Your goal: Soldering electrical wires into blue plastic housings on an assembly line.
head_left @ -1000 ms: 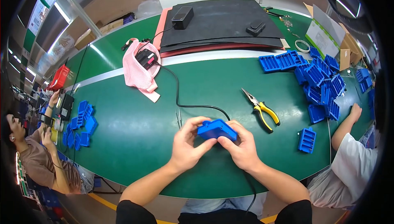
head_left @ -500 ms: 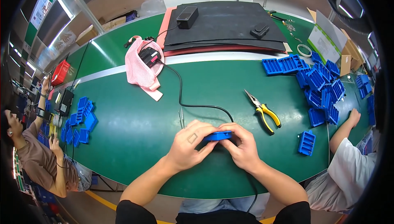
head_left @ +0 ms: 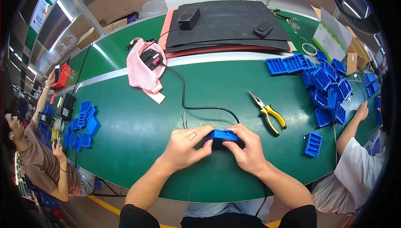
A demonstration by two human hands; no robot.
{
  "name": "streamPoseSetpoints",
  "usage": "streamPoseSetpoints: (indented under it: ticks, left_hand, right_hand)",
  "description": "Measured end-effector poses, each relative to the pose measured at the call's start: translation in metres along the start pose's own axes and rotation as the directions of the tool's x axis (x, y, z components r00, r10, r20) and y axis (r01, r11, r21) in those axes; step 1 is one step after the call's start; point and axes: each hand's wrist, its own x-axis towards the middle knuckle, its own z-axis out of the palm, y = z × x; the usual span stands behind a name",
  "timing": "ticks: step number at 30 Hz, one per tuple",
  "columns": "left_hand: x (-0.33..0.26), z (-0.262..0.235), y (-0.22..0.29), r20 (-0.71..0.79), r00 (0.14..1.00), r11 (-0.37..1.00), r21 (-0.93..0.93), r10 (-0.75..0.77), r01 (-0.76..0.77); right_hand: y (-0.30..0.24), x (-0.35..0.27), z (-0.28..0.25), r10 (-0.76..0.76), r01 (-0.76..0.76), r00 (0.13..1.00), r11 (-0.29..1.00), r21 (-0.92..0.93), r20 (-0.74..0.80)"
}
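Note:
Between my two hands, above the near middle of the green table, is a blue plastic tray-like case [head_left: 222,135] with its side facing me. My left hand [head_left: 186,146] is closed on its left end, thumb on the near side. At the right end my right hand [head_left: 246,147] grips it with thumb and fingers. What lies inside the case is hidden. Just beyond my left hand lie thin metal tweezers [head_left: 184,119]. Long-nose pliers [head_left: 268,113] with yellow and black handles rest open to the right of my hands. A single blue compartment case [head_left: 313,144] lies farther right.
A pile of blue cases [head_left: 326,81] sits at the right, a smaller group [head_left: 85,121] at the left. A black cable [head_left: 184,90] runs from a device on a pink mesh cloth [head_left: 140,67] toward my hands. Black sheets [head_left: 225,23] lie at the back. Co-workers sit on both sides.
The blue case has tilted so more of its side shows, and my left hand has shifted slightly left. The left co-worker's raised hand now shows a phone; the right co-worker's hand has moved up.

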Motion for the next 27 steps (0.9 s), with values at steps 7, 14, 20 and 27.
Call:
streamPoseSetpoints:
  ticks: [7,14,20,27]
  left_hand:
    - [0.006,-0.012,0.0,0.173,0.977,0.93,-0.322,-0.128,0.179]
    - [0.009,-0.006,0.0,0.15,0.984,0.97,-0.206,-0.099,0.129]
    - [0.002,0.006,-0.005,0.042,0.999,1.0,0.013,-0.029,0.028]
    - [0.0,-0.003,-0.005,0.172,0.984,0.996,0.084,-0.055,0.041]
  right_hand:
    - [0.014,0.008,-0.014,-0.031,0.016,0.979,0.997,0.075,0.201]
    - [0.019,-0.001,-0.008,0.215,-0.235,0.971,0.933,0.271,0.104]
    - [0.018,-0.002,-0.009,0.157,-0.163,0.986,0.978,0.133,0.051]
    - [0.011,0.005,-0.014,0.085,-0.084,0.992,0.996,-0.015,0.096]
